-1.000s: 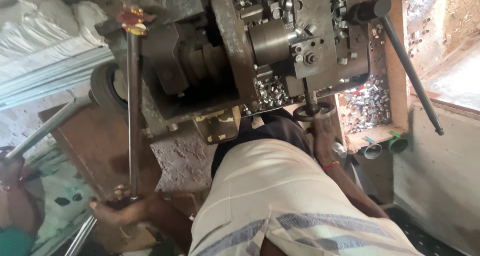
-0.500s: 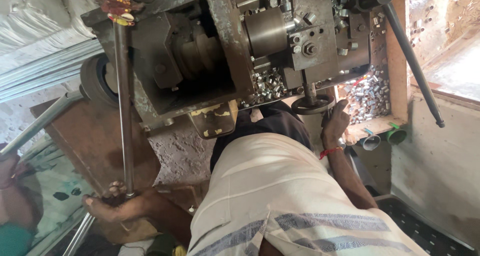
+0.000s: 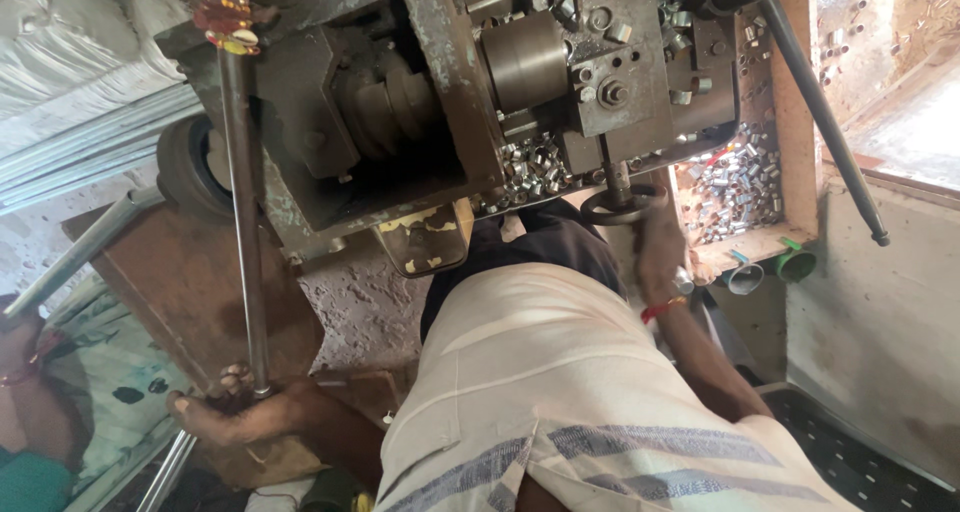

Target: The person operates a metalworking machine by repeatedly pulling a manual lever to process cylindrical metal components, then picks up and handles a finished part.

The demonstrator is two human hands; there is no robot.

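A heavy grey machine point(image 3: 420, 102) carries the work. Small shiny metal sleeves point(image 3: 530, 167) lie heaped on its bed near the middle, and more sit scattered on its far top. To the right, a wooden tray point(image 3: 790, 122) holds another heap of sleeves point(image 3: 735, 187) against its near rim.

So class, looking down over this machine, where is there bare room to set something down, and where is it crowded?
Bare: the brown slab between the long rod and sloping pipe, and the grey ledge right of the wooden tray. Crowded: the tray and machine bed, heaped with small metal sleeves.
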